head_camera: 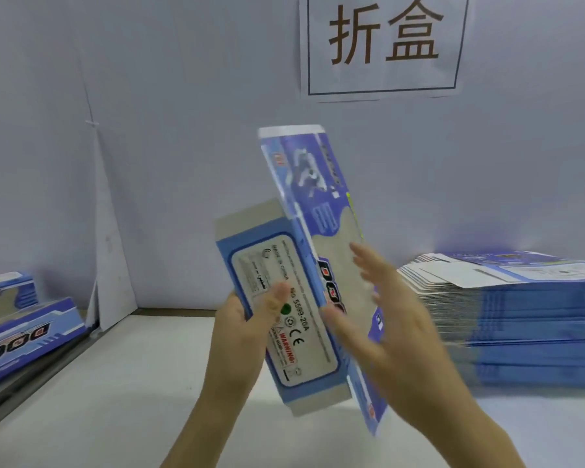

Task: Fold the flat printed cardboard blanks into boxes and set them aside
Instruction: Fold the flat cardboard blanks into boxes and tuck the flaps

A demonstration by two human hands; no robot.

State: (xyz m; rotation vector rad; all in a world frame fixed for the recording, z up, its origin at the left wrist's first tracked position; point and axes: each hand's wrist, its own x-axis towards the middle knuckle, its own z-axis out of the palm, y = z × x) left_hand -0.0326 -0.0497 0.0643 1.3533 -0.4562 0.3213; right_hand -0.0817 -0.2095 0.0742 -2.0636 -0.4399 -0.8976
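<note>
Head view shows the half-folded blank [304, 265] held up over the counter [132, 383]. The left hand [242, 320] pinches its label panel, thumb on top, to anchor it. The right hand [395, 325], fingers [365, 261] straight and spread, pushes the large panel, probably round its crease. Flat blanks [507, 298] are stacked to the right and finished boxes [27, 332] lie to the left, neither in the way.

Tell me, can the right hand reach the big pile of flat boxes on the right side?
Probably yes. The right hand is open, only pressing flat on the half-folded box that the left hand grips, and the pile of flat boxes lies just beside it with nothing between.
</note>
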